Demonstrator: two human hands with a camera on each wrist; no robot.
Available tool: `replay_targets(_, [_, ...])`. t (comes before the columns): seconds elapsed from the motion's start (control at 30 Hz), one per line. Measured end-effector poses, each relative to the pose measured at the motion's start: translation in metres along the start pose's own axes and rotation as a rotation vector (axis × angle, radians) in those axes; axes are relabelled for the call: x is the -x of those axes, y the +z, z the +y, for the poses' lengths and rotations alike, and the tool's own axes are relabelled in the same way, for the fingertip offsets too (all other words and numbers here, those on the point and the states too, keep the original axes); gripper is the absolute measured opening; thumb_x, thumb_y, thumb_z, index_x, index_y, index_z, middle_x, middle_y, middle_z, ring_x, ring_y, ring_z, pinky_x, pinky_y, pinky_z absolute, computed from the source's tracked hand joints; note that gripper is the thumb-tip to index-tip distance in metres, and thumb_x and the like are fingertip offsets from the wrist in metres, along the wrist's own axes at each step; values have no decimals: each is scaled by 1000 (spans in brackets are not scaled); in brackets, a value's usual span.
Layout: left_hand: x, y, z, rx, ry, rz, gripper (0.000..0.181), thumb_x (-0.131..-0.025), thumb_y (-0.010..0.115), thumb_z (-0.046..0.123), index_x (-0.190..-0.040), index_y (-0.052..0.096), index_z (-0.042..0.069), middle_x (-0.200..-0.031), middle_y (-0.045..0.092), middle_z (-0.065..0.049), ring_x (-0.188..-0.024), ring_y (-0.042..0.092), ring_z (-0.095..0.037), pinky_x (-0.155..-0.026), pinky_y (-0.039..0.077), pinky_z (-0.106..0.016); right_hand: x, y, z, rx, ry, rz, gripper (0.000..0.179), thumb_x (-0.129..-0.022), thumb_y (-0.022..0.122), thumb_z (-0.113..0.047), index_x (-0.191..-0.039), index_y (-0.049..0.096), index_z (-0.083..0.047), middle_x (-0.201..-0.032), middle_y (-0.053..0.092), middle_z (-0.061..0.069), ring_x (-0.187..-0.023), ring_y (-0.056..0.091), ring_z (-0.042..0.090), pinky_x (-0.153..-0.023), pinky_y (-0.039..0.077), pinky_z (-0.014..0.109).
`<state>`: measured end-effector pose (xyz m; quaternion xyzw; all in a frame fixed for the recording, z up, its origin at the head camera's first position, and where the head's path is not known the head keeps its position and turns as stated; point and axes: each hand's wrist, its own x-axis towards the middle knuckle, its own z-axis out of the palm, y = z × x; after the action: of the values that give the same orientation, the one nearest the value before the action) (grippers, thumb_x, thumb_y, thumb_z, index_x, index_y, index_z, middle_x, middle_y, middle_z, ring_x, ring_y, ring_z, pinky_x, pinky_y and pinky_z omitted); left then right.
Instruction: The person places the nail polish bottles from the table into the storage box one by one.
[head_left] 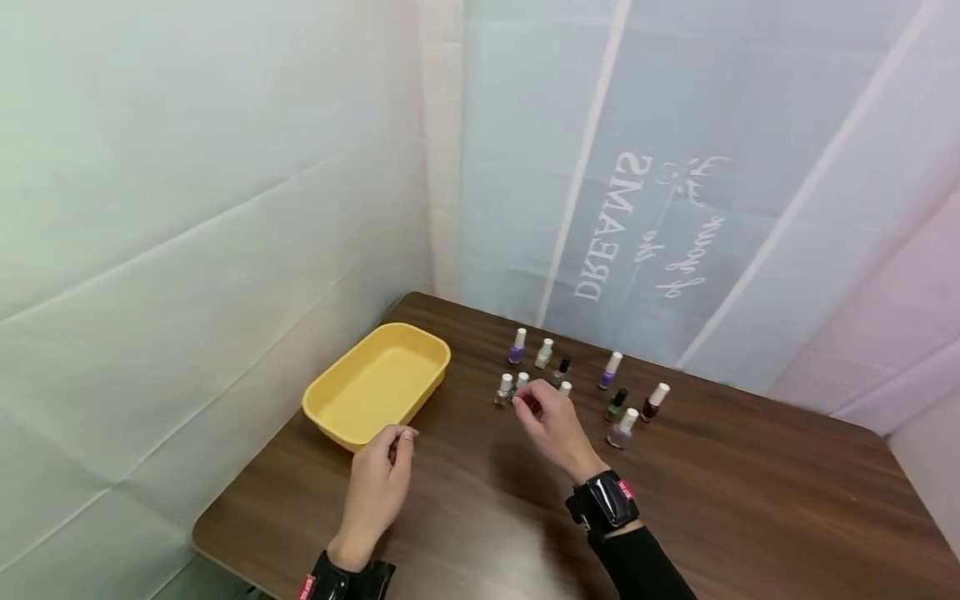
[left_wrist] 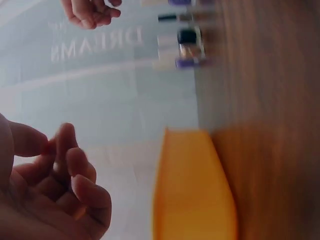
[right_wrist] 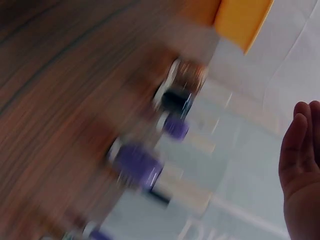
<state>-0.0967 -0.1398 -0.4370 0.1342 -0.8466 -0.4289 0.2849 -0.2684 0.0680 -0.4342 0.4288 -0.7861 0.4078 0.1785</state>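
Observation:
My right hand (head_left: 555,425) hovers over the table beside a group of nail polish bottles, its fingers loosely bent and nothing seen in them. Closest to its fingertips stand two white-capped bottles, one of them a clear-looking bottle (head_left: 503,396); another white cap (head_left: 566,388) shows partly behind the hand. In the right wrist view, a large purple bottle (right_wrist: 136,162) is blurred. Near the front corner of a yellow plastic tub (head_left: 435,382), my left hand (head_left: 378,483) is raised, thumb close to the index finger. The left wrist view shows that hand (left_wrist: 55,190) holding nothing.
Behind are a purple bottle (head_left: 517,353), a pale bottle (head_left: 543,358) and a black-capped one (head_left: 561,372). To the right stand another purple bottle (head_left: 606,379), a green one (head_left: 615,406), a lavender one (head_left: 619,435) and a dark red one (head_left: 651,409). Curtains border the brown table (head_left: 750,500).

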Motion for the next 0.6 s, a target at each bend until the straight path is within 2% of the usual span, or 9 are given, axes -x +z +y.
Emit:
replay_targets(0.17, [0,-16,-20,9,-145,156,14,-97,57,13,-98,70,8,-82,63,-2,-67,52,-7,-60,45,-19,-24,34,-4,-76,61,-42,4,-94,60,-8,-92,64,-8,-82,60,-3,-73,54,6,-63,47,21])
replay_targets(0.3, [-4,-26,-33,17,-220,240,15,-97,56,14,-101,70,9,-89,65,-4,-71,54,-7,-62,45,-19,-47,57,-4,-104,180,-69,7,-96,58,-12,-96,65,-9,-88,62,0,-78,56,10,-68,49,25])
replay_targets(0.47, [-8,-36,-46,20,-354,270,20,-99,52,18,-111,65,8,-99,63,-7,-81,56,-14,-66,44,-22,-75,86,-4,-146,309,-79,11,-97,57,-15,-103,64,-8,-97,62,4,-85,57,15,-75,48,30])
replay_targets(0.6, [-8,-39,-54,54,-477,263,30,-100,48,21,-126,55,7,-116,57,-11,-98,56,-21,-75,42,-29,-90,111,2,-141,363,-86,17,-94,57,-12,-108,63,-3,-105,61,10,-95,56,24,-83,46,38])
